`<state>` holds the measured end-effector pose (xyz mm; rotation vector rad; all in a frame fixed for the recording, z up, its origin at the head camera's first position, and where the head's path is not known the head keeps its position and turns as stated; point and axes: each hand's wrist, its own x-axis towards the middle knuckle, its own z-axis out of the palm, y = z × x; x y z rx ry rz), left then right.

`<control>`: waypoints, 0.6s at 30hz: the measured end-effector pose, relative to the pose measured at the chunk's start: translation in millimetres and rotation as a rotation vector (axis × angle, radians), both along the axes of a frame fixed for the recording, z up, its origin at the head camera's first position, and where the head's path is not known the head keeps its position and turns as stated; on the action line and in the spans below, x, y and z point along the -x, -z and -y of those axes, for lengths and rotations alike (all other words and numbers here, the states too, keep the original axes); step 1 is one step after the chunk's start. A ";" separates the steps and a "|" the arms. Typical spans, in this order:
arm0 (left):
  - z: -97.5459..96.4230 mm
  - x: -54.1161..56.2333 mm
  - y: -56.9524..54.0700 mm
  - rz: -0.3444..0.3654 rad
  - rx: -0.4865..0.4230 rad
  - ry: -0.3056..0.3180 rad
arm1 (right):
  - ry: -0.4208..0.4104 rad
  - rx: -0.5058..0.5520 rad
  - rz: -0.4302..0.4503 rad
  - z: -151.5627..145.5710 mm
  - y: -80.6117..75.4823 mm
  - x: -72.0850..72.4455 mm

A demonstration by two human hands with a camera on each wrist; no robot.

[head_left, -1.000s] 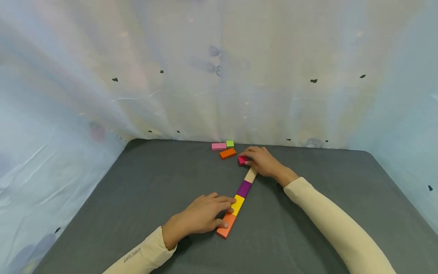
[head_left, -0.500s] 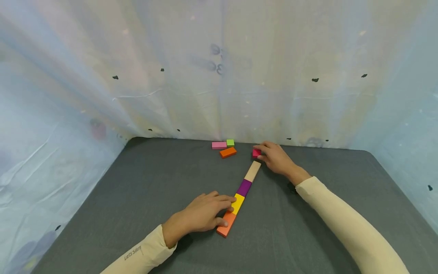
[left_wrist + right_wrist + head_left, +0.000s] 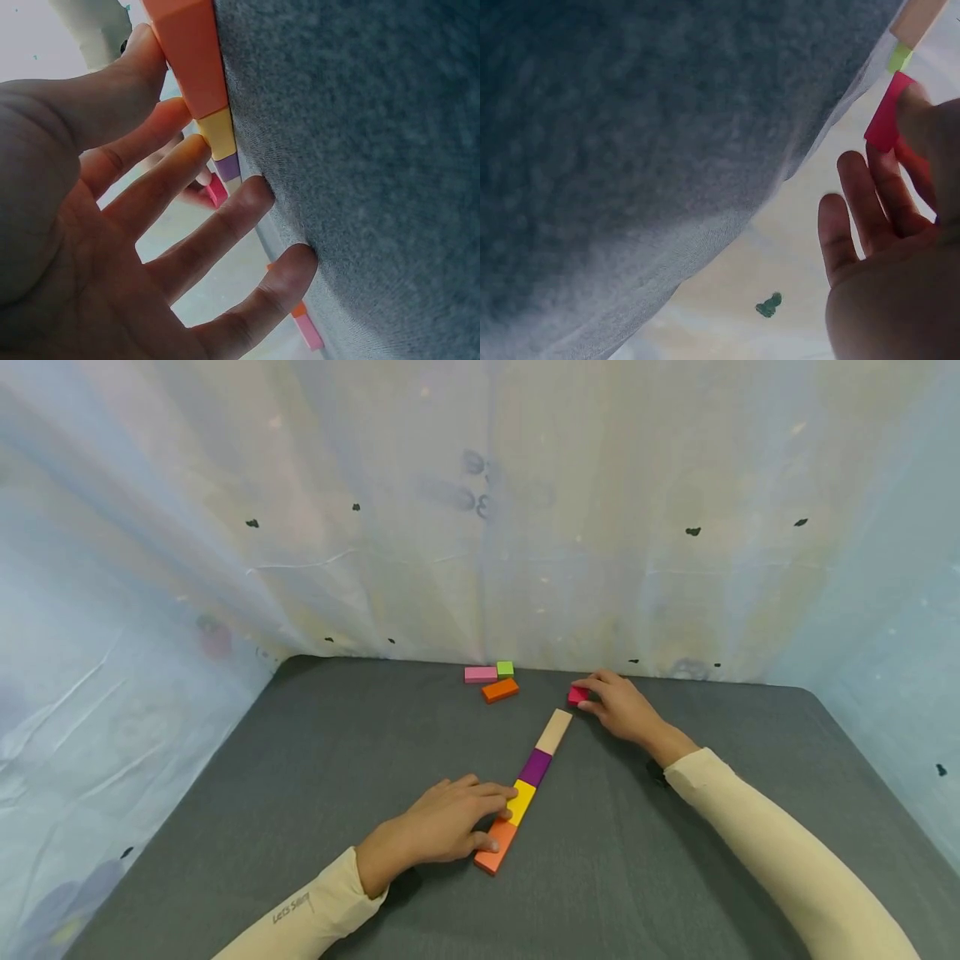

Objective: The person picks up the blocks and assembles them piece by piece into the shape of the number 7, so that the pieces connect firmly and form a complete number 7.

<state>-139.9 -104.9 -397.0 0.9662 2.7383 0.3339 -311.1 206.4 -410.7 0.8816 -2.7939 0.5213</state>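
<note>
Four blocks lie end to end in a slanting row: a coral block (image 3: 489, 857) nearest me, then a yellow block (image 3: 522, 803), a purple block (image 3: 536, 767) and a pale wood block (image 3: 555, 731). My left hand (image 3: 442, 822) rests at the near end, thumb against the coral block and fingertips on the yellow one. In the left wrist view its fingers (image 3: 217, 244) are spread and loose. Past the far end of the row, my right hand (image 3: 628, 714) pinches a crimson block (image 3: 577, 695) between thumb and fingers. That crimson block (image 3: 885, 116) sticks out of the pinch in the right wrist view.
At the back of the grey table (image 3: 360, 735) lie a pink block (image 3: 480, 675), a green block (image 3: 505, 669) and a dark orange block (image 3: 500, 691), left of the right hand. A patterned curtain (image 3: 570, 527) hangs along the back edge and both sides.
My right hand has carried the crimson block rightward and slightly away, off the pale wood block's end, which now shows fully. The left hand has stayed on the row.
</note>
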 end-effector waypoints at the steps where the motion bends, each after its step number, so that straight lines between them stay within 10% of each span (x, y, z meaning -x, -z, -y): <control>1: -0.2 0.1 -0.3 0.002 0.002 -0.001 | -0.004 0.011 0.011 -0.2 0.5 0.6; 18: -3.7 0.7 -0.4 0.004 0.014 -0.001 | -0.001 0.048 0.171 8.4 2.5 -0.3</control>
